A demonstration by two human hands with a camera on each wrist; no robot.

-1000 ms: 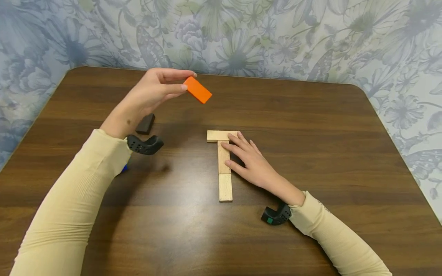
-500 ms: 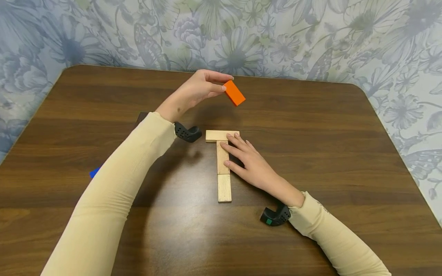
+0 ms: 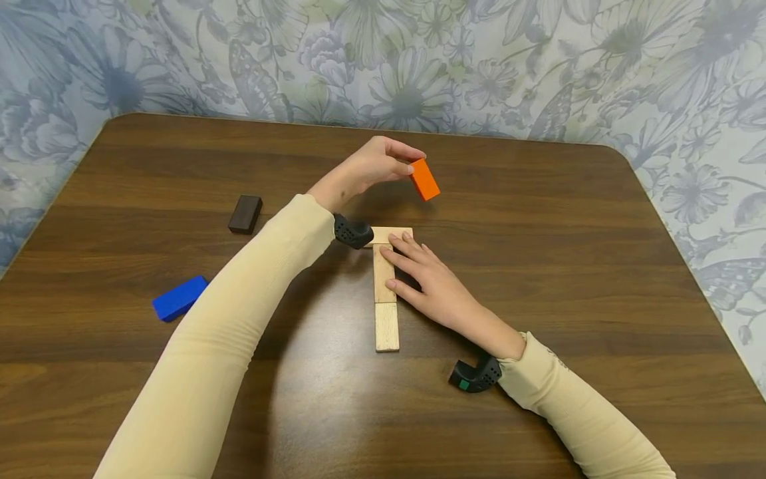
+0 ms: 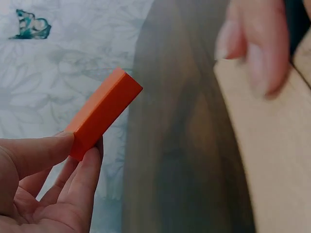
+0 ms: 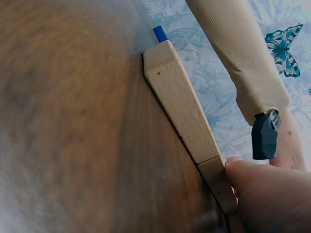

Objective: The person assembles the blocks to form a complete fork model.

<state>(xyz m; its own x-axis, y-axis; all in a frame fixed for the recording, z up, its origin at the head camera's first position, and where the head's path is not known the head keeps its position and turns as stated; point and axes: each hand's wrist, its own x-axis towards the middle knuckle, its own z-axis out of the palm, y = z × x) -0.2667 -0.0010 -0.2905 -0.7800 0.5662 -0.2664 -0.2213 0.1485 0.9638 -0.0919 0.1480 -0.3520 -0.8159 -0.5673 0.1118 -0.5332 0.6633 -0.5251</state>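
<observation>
An orange block (image 3: 425, 179) is pinched by one end between the thumb and fingers of my left hand (image 3: 377, 163), held above the table beyond the wooden blocks. The left wrist view shows the same orange block (image 4: 104, 114) slanting up from the fingertips. Three plain wooden blocks lie in a T: a crosswise block (image 3: 383, 235) at the far end, a middle block (image 3: 383, 273) and a near block (image 3: 386, 326) in line. My right hand (image 3: 433, 286) rests with spread fingers on the crosswise and middle blocks. The left wrist camera hides the crosswise block's left end.
A dark brown block (image 3: 245, 214) lies on the table (image 3: 568, 266) to the left. Nearer, a blue block (image 3: 179, 298) is partly covered by my left sleeve. Patterned wallpaper (image 3: 413, 73) borders the table's far edge.
My left hand has carried the orange block to the right, then slightly lower and nearer. The dark and blue blocks have come out from behind the left arm. My right hand stays put.
</observation>
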